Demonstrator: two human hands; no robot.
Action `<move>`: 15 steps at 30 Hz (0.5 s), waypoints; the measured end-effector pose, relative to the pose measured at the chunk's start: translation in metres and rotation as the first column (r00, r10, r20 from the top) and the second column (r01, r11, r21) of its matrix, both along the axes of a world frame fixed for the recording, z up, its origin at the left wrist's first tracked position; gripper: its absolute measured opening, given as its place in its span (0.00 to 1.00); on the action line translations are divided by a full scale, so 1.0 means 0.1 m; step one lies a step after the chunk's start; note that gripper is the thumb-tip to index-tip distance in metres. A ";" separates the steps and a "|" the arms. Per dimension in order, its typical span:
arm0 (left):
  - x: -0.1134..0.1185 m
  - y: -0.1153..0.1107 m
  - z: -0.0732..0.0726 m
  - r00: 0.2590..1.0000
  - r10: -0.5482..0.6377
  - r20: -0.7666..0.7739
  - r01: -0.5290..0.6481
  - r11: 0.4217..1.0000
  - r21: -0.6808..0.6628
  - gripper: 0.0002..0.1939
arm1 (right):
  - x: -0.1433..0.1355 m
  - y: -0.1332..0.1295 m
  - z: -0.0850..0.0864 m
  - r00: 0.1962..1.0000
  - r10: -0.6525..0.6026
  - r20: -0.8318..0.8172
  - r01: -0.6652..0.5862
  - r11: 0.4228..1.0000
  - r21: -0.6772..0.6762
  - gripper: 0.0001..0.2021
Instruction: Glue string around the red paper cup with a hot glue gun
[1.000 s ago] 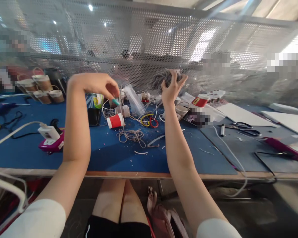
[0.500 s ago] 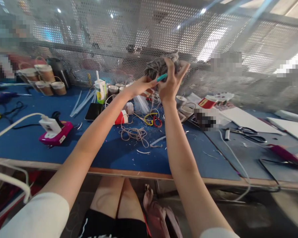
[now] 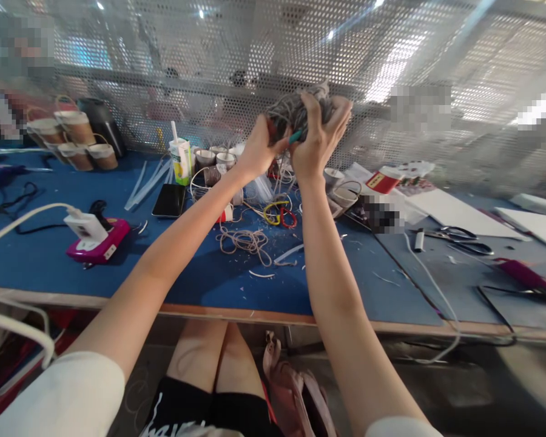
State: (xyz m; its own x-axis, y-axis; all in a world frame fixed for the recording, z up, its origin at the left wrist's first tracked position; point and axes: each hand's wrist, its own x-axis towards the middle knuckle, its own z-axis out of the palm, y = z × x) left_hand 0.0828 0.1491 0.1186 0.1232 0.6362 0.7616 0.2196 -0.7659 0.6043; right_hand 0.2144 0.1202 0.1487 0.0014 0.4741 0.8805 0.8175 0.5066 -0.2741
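Observation:
A bundle of grey cord is held up in front of the perforated metal screen, above the back of the table. My left hand grips its lower left side, fingers closed round it and partly hidden. My right hand wraps the right side, with fingers bent over the front. A small teal object shows between the two hands; what it is I cannot make out. Below them lie a loose coil of beige string and yellow- and red-handled scissors.
Small brown cups and a drink carton stand at the back left. A magenta power strip and a black phone lie left of centre. Black scissors and white boards are at the right.
Both hands have risen slightly with the grey bundle. My left hand has turned more upright and closed in against the bundle, and less of the teal object shows.

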 end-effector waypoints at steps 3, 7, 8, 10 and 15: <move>0.06 -0.13 0.06 0.997 -0.058 -0.048 0.048 0.984 -0.173 0.12 | 0.00 0.01 -0.01 0.999 -0.028 -0.018 0.029 0.999 0.039 0.21; 0.08 -0.19 0.12 0.998 -0.052 -0.044 0.044 0.985 -0.168 0.13 | 0.03 0.03 -0.02 0.998 -0.059 0.033 0.059 0.998 0.020 0.27; 0.07 -0.17 0.12 0.998 -0.051 -0.027 0.045 0.984 -0.174 0.13 | 0.03 0.03 -0.02 0.997 -0.055 0.050 0.054 0.998 0.022 0.29; 0.06 -0.12 0.10 0.999 -0.037 0.014 0.039 0.978 -0.203 0.14 | 0.03 0.05 -0.03 0.996 -0.027 0.088 0.024 0.999 0.040 0.30; -0.01 -0.04 0.05 0.996 -0.045 0.078 0.062 0.971 -0.232 0.15 | 0.04 0.16 -0.02 0.991 0.084 0.105 -0.091 0.994 0.063 0.29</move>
